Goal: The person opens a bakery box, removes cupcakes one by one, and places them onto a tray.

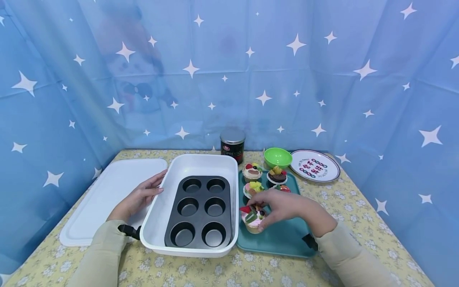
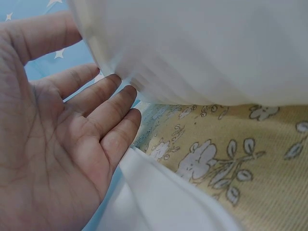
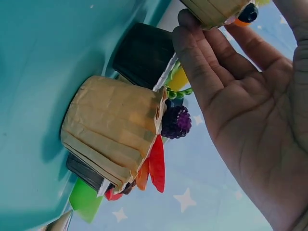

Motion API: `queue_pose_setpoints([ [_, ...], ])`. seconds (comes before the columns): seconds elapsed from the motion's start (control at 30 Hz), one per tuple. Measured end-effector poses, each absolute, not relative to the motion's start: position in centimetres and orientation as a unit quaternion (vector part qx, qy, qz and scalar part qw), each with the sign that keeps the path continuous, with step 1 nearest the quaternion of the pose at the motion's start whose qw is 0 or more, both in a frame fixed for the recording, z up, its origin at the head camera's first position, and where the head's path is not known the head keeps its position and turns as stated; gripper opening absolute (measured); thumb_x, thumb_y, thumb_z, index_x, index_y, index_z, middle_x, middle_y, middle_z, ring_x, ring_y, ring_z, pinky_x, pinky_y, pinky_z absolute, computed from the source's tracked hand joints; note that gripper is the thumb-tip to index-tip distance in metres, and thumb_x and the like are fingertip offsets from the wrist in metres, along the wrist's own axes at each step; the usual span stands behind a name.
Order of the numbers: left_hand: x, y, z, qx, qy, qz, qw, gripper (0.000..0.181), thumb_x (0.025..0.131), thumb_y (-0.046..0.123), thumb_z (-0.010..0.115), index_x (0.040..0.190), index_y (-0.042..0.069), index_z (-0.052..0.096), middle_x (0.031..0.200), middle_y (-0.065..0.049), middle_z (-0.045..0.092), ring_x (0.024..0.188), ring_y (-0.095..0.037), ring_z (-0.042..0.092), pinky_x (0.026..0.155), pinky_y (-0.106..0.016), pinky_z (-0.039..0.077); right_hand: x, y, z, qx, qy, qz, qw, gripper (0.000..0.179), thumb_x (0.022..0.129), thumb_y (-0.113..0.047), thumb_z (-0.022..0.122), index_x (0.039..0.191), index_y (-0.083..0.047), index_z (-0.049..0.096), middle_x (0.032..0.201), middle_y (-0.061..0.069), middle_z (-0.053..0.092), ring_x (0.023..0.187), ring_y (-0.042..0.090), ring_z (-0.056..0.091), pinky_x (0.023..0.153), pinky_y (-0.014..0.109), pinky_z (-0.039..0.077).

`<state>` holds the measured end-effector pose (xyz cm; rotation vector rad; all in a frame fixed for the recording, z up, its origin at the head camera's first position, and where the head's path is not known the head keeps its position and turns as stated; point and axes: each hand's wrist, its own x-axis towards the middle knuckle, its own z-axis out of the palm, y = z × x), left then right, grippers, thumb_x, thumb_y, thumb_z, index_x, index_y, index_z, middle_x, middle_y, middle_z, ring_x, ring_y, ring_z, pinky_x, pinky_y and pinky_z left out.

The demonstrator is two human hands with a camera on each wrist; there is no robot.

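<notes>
In the head view my left hand lies against the left side of a deep white tray. The left wrist view shows its fairly straight fingers at the tray's outer wall. Inside that tray sits a dark muffin pan, its cups empty. My right hand pinches a toy cupcake with pink cream and a red slice, over the left side of a teal tray. In the right wrist view the held cupcake shows only partly. A paper-cased cupcake is below the hand.
Several toy cupcakes stand farther back on the teal tray, one with chocolate. Behind are an espresso tin, a green bowl and a printed plate. A flat white board lies at the left, partly under my left arm.
</notes>
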<state>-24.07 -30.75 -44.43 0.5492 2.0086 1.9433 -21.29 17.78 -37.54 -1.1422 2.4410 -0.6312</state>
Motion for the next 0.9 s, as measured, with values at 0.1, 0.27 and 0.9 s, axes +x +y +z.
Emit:
queue_pose_setpoints([
  [0.1, -24.10, -30.79, -44.46, 0.190, 0.698, 0.675, 0.145, 0.076, 0.102, 0.011, 0.054, 0.163, 0.013, 0.011, 0.166, -0.020, 0.015, 0.131, -0.005, 0.052, 0.099, -0.028, 0.050, -21.41, 17.91, -37.59, -0.412, 0.863, -0.225, 0.185, 0.066, 0.078, -0.050, 0.084, 0.134, -0.022, 0.062, 0.119, -0.015, 0.061, 0.104, 0.009, 0.058, 0.091, 0.038, 0.053],
  [0.27, -24.14, -30.82, -44.54, 0.193, 0.697, 0.675, 0.144, 0.075, 0.102, 0.010, 0.053, 0.163, 0.013, 0.011, 0.166, -0.020, 0.015, 0.131, -0.005, 0.052, 0.100, -0.028, 0.050, -21.52, 18.13, -37.70, -0.417, 0.862, -0.220, 0.186, 0.065, 0.079, -0.047, 0.084, 0.134, -0.022, 0.061, 0.120, -0.013, 0.061, 0.104, 0.009, 0.057, 0.091, 0.040, 0.053],
  [0.9, -24.14, -30.80, -44.50, 0.197, 0.696, 0.675, 0.147, 0.075, 0.102, 0.010, 0.053, 0.163, 0.012, 0.009, 0.166, -0.020, 0.012, 0.132, -0.005, 0.050, 0.100, -0.027, 0.050, -21.51, 18.28, -37.63, -0.388, 0.858, -0.244, 0.232, 0.060, 0.079, -0.040, 0.086, 0.130, -0.024, 0.060, 0.117, -0.015, 0.062, 0.105, 0.008, 0.059, 0.098, 0.044, 0.050],
])
